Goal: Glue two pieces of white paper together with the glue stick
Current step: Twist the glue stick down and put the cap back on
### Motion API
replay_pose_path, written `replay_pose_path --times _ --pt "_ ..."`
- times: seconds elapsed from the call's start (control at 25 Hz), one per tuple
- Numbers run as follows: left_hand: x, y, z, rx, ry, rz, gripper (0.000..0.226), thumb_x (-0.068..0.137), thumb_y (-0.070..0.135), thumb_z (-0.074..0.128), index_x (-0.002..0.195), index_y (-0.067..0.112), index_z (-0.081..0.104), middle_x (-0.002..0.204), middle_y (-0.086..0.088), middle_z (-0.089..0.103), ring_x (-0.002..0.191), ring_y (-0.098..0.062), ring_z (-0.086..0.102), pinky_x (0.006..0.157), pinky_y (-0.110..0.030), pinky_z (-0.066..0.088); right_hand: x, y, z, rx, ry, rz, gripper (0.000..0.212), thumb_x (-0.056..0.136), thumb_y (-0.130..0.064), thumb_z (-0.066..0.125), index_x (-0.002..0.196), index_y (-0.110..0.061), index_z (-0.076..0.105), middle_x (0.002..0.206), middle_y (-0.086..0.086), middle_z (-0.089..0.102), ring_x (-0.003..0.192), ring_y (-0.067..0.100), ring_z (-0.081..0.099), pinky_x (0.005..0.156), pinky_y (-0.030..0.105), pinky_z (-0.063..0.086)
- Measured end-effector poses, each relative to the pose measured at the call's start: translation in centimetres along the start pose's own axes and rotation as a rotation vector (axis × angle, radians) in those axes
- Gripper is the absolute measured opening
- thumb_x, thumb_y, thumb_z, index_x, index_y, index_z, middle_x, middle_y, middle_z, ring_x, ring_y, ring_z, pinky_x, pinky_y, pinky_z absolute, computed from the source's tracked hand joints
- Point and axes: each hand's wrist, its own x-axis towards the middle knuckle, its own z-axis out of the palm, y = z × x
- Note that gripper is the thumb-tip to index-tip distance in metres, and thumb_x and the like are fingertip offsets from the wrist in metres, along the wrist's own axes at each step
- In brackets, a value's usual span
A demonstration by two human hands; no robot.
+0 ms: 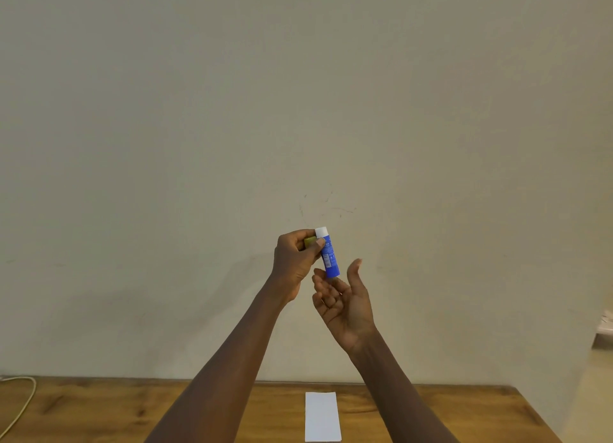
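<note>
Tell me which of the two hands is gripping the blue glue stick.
The left hand pinches the blue glue stick near its white end; the right hand is open-palmed below it.

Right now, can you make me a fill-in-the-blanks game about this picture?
1. The left hand pinches a glue stick whose tube is ____.
2. The right hand is open, just ____ the glue stick.
3. The white paper lies on a ____ table.
4. A pale cable lies at the table's ____ edge.

Missing words: blue; below; wooden; left
</note>
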Motion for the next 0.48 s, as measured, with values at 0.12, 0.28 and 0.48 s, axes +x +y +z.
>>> replay_pose_path --times 0.12,0.28,0.48 --pt "-0.15 -0.01 0.05 -0.013 -0.004 -0.015 0.028 0.085 0.003 0.055 0.112 -0.005 0.056 0.107 -0.024 0.063 0.092 -0.028 0.059 0.087 -0.038 0.05 0.05 -0.27 0.14 -0.012 0.065 0.08 0.045 0.084 -0.044 0.05 0.077 -0.002 0.066 0.051 0.002 0.065 0.038 0.007 0.054 0.041 0.014 0.049" --pt "-0.25 -0.04 0.27 -0.005 -0.012 -0.016 0.027 0.085 0.002 0.055 0.111 -0.005 0.057 0.109 -0.027 0.063 0.09 -0.028 0.06 0.088 -0.039 0.051 -0.11 0.23 0.05 0.117 0.056 -0.009 0.024 0.086 -0.024 0.053 0.092 -0.003 0.061 0.061 0.005 0.07 0.049 0.007 0.064 0.047 0.016 0.054" --pt "-0.09 -0.56 0.52 0.047 0.025 -0.011 0.028 0.084 0.003 0.056 0.111 -0.005 0.057 0.11 -0.026 0.064 0.099 -0.039 0.061 0.093 -0.049 0.05 -0.11 0.44 0.19 -0.021 0.153 -0.197 0.008 0.082 -0.004 0.056 0.085 -0.007 0.063 0.085 0.012 0.066 0.06 0.013 0.07 0.058 0.02 0.058"
